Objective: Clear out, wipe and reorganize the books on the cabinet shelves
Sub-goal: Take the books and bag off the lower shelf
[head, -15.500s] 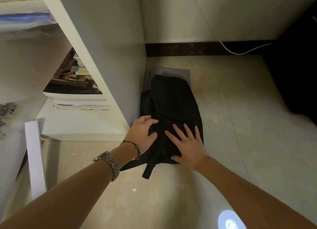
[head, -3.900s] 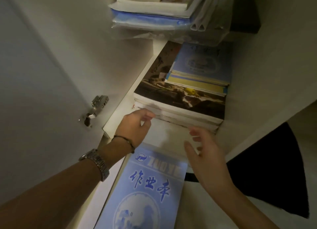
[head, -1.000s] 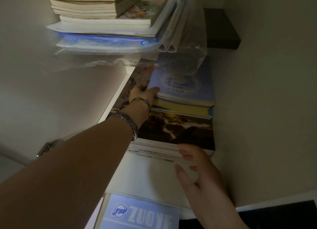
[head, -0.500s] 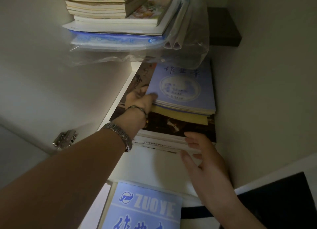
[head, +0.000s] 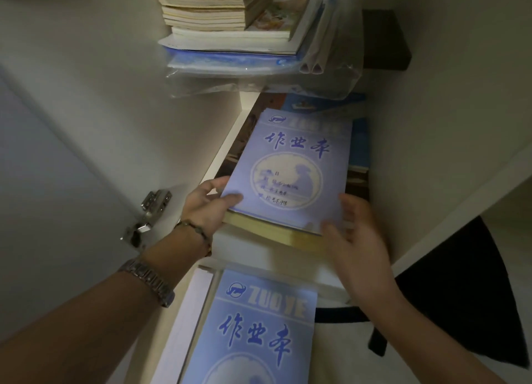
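A small stack of books topped by a pale blue exercise book sticks out past the front of the lower cabinet shelf. My left hand grips its left front corner, thumb on the cover. At the stack's right front corner my right hand is blurred, fingers spread against the edge. A large dark picture book and a blue book lie underneath, further in. Another blue exercise book lies below, in front of the cabinet.
The shelf above carries a tall pile of books on plastic sleeves and a dark box. The open cabinet door with its hinge is on the left. A black cloth lies on the floor, right.
My left hand has pulled the blue-topped stack forward off the large picture book toward the shelf front. My right hand has moved up to its right front corner.
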Demonstrator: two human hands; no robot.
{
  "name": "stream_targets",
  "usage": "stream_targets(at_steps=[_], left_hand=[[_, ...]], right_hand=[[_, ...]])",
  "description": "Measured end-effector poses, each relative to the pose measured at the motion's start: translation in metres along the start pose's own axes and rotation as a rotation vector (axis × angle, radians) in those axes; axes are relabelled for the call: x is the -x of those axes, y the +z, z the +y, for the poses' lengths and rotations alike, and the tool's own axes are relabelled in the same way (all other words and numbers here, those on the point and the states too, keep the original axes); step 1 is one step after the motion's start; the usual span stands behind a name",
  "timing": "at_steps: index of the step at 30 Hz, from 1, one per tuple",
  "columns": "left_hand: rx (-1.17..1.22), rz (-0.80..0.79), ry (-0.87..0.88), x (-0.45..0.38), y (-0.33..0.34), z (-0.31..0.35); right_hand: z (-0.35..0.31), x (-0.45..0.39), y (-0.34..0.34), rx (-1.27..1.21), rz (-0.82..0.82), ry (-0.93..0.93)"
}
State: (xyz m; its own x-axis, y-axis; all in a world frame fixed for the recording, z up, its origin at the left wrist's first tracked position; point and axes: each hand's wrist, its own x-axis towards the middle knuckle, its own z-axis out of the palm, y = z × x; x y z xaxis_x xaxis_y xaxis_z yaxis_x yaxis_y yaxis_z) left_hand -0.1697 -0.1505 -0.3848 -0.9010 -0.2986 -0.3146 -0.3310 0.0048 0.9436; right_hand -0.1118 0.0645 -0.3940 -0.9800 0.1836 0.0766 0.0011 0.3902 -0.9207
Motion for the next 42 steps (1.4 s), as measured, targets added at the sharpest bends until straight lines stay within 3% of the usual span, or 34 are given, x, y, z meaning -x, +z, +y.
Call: stream_targets(at_steps=[7, 13, 22, 28, 34, 42], left_hand=[[-0.162, -0.104, 0.075, 0.005, -0.015, -0.005], [-0.149, -0.149, 0.029, -0.01, -0.011, 0.002], [-0.16, -0.157, 0.048, -0.012, -0.001, 0.004], [-0.004, -0.258, -0.044, 0.018, -0.025, -0.013], [-0.071, -0.345, -0.087, 0.05, -0.063, -0.03], [-0.022, -0.255, -0.066, 0.058, -0.061, -0.029]], right_hand=[[0.001, -0.015, 0.004, -0.205, -0.081, 0.231], [0.008, -0.036, 0.013, -0.343, -0.001, 0.372], [0.023, -0.039, 0.016, -0.308, 0.034, 0.355], [0.022, -0.02, 0.007, -0.326, -0.076, 0.348], [0.019, 0.001, 0.012, -0.301, -0.141, 0.354], [-0.001, -0.001, 0.017, -0.418, -0.156, 0.277]])
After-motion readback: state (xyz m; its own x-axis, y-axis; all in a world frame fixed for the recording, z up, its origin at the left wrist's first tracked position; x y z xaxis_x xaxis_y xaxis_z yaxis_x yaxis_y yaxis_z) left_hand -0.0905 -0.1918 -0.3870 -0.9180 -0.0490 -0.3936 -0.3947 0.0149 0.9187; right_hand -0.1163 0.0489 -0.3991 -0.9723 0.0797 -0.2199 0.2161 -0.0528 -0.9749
